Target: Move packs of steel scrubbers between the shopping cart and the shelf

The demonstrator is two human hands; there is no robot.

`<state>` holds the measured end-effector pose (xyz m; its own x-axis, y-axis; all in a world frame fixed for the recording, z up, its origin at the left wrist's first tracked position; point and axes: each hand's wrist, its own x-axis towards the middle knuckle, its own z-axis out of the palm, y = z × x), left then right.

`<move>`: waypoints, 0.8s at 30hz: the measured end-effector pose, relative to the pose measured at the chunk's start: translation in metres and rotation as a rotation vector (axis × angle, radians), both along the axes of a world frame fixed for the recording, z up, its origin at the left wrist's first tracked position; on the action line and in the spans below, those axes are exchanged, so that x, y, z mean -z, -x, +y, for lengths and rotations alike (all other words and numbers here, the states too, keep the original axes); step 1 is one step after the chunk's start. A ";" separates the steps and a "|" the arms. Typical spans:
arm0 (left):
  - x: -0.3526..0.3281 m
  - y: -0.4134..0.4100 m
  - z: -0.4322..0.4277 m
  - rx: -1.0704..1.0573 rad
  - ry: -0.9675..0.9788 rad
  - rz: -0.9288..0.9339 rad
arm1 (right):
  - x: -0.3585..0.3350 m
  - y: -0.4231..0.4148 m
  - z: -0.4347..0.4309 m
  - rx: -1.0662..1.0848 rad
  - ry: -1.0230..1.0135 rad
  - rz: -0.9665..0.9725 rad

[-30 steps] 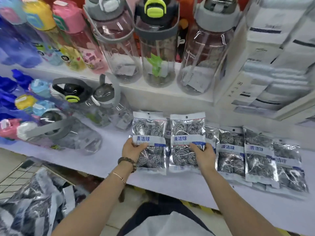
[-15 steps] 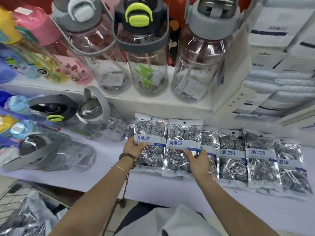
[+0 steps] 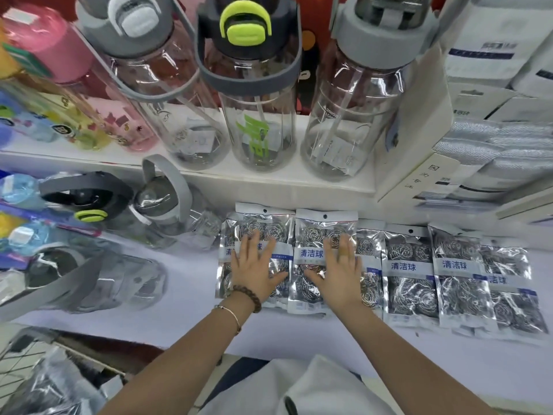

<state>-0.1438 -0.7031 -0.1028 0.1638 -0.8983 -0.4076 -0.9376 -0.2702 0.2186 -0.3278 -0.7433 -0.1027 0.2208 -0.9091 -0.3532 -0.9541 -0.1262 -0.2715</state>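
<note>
A second earlier each hand had pinched a pack by its lower edge and eased it into place; now both hands lay flat with fingers spread wide, gripping nothing. The left hand (image 3: 257, 271) pressed down on the left pack (image 3: 276, 230), and the right hand (image 3: 339, 271) pressed on the right pack (image 3: 312, 235). Both packs lay flat on the shelf (image 3: 191, 295), side by side with their edges touching between the two thumbs. The right pack seemed to overlap the first pack of the row (image 3: 407, 265) that ran on just right of the right hand. The left pack lay on another pack whose edge showed beside the left hand's little finger. Bottles (image 3: 167, 205) lay on their sides to the left of the left hand, near the left pack but seemingly not touching it. The change from pinch to flat palm suggested that these two packs had been delivered and were only being smoothed into line. The hands therefore looked free to go for more. The cart (image 3: 15, 354) showed below and to the left of the left forearm, well apart from the hands. More packs (image 3: 59, 387) lay heaped in it, so the shelf-filling looked only partly done.
</note>
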 end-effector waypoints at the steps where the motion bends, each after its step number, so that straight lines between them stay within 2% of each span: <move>1: 0.003 0.001 0.001 0.038 -0.021 -0.023 | 0.002 -0.002 0.003 -0.041 0.003 0.023; 4: 0.010 0.003 0.004 0.100 -0.058 -0.082 | 0.006 -0.003 0.011 -0.090 0.023 0.031; 14: 0.017 0.000 -0.004 0.159 -0.113 -0.117 | 0.010 -0.009 -0.008 -0.162 -0.121 0.109; 24: 0.005 0.000 -0.005 0.109 -0.068 -0.054 | -0.006 -0.005 -0.014 -0.203 -0.138 0.102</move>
<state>-0.1440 -0.7079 -0.1077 0.0898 -0.8828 -0.4612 -0.9721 -0.1783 0.1522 -0.3228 -0.7577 -0.0963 0.3505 -0.7917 -0.5004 -0.9364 -0.2860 -0.2034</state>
